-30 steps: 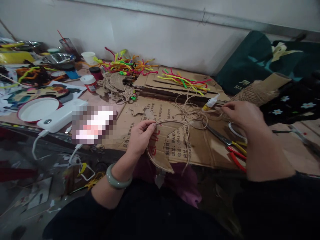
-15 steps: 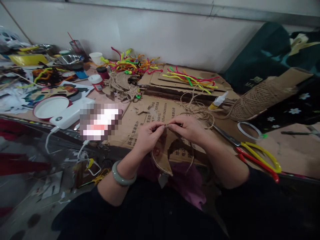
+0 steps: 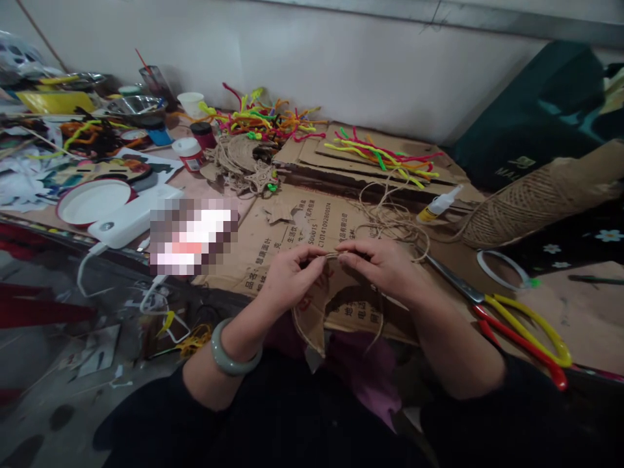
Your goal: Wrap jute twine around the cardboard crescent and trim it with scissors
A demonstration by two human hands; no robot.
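Observation:
A crescent moon cut from cardboard (image 3: 311, 323) is held upright over the table's front edge, with cord running along its outer rim. My left hand (image 3: 296, 276), a pale green bangle on the wrist, is closed on the crescent's upper part. Right beside it, my right hand (image 3: 379, 265) pinches jute twine (image 3: 381, 318) against the top edge. The fingertips of both hands almost meet there. Loose twine (image 3: 390, 218) lies tangled behind my right hand and one strand hangs below it. A cardboard star (image 3: 281, 212) lies on the printed cardboard sheet (image 3: 263, 250).
To the right are scissors (image 3: 524, 318) with yellow and red handles, a glue bottle (image 3: 440, 203), a twine roll (image 3: 517, 205) and a white ring (image 3: 502, 270). Pipe cleaners (image 3: 385, 156) lie on stacked cardboard behind. At left sit a white power bank (image 3: 124, 221) and a paint jar (image 3: 188, 154).
Both hands are slightly lower in view, with the fingertips a little farther apart and a short length of twine showing between them. The camera view has shifted a little.

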